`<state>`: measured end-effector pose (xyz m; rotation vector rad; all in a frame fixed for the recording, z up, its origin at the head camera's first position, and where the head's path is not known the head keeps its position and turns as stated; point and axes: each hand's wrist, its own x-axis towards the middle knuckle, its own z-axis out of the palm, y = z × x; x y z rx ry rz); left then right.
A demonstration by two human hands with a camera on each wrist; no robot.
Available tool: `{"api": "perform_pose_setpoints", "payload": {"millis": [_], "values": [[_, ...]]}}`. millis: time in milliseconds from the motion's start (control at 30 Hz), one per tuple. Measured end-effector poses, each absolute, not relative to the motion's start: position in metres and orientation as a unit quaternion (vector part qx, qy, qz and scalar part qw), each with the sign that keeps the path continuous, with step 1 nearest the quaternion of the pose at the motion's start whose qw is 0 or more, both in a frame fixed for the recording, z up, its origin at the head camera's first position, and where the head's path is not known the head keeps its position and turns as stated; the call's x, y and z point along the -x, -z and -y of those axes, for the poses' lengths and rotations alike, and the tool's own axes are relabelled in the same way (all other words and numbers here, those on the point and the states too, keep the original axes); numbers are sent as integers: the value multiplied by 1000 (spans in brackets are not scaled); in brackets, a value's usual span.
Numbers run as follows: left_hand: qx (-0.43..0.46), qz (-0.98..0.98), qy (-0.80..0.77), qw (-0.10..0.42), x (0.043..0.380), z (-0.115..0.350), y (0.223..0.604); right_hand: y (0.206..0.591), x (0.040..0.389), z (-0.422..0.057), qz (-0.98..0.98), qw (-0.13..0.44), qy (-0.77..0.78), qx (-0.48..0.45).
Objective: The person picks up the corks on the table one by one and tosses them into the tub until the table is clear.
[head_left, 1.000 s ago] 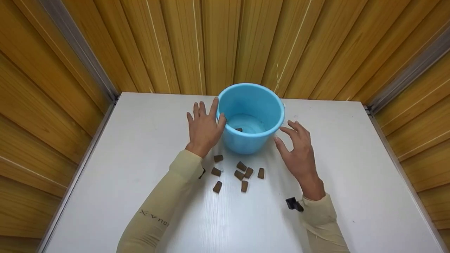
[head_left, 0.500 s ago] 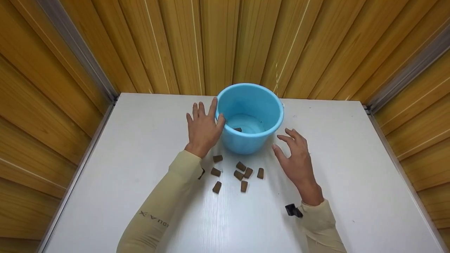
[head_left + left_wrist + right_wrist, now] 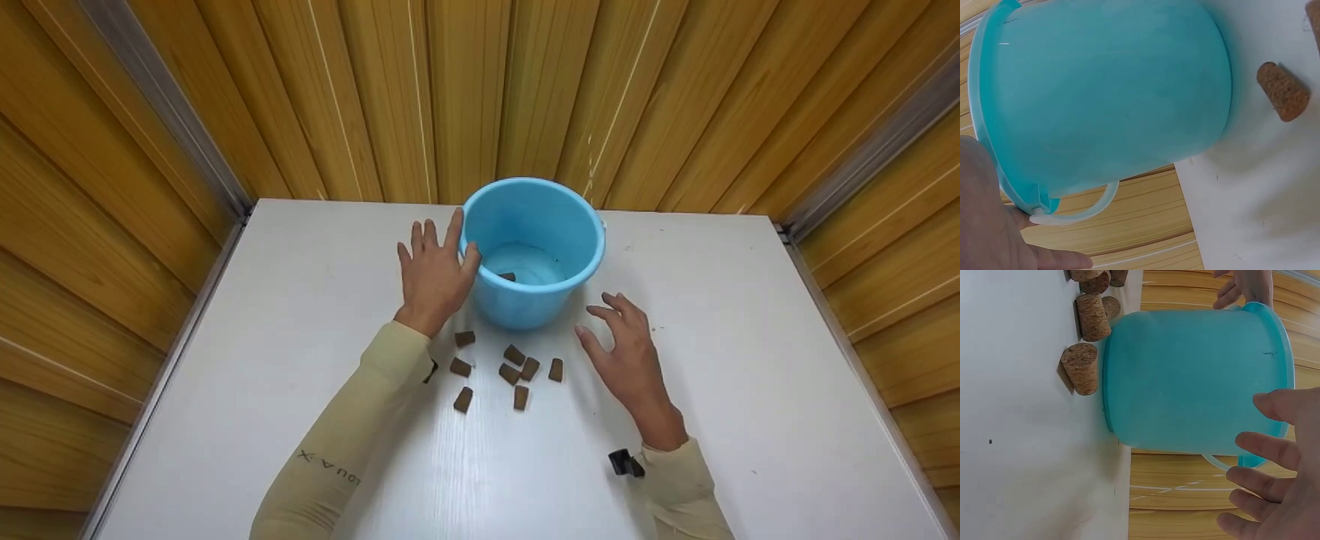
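Note:
A light blue bucket (image 3: pixel 521 306) stands upright on the white table. My left hand (image 3: pixel 433 283) rests at its left rim, fingers extended, thumb overlapping the edge. The bucket's pale handle (image 3: pixel 1086 214) hangs down beside that hand. Inside the bucket, a cork (image 3: pixel 508 277) shows partly behind the near rim. My right hand (image 3: pixel 626 360) hovers to the right of the bucket with fingers apart and loosely bent, holding nothing. Several tapered cork stoppers lie in front of the bucket; one cork (image 3: pixel 556 370) is nearest the right hand, another cork (image 3: pixel 1283 91) close to the left wrist.
The white table (image 3: pixel 315 420) reaches back to a wood-patterned panel wall (image 3: pixel 465 97). Similar panels with metal edge strips flank both sides. More corks, such as a cork (image 3: pixel 463 400) and a cork (image 3: pixel 520 397), lie nearer the front.
My right hand has moved back from beside the bucket's rim, down and slightly left toward the corks. The left hand, bucket and corks stay where they were.

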<state>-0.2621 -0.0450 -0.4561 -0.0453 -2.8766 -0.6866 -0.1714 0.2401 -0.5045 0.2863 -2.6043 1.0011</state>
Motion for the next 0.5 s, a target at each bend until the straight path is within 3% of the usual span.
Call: {"api": "perform_pose_setpoints", "payload": {"millis": [500], "values": [[9,971,225,75,262,44,454,523,167,-241,923,119,-355,-91]]}}
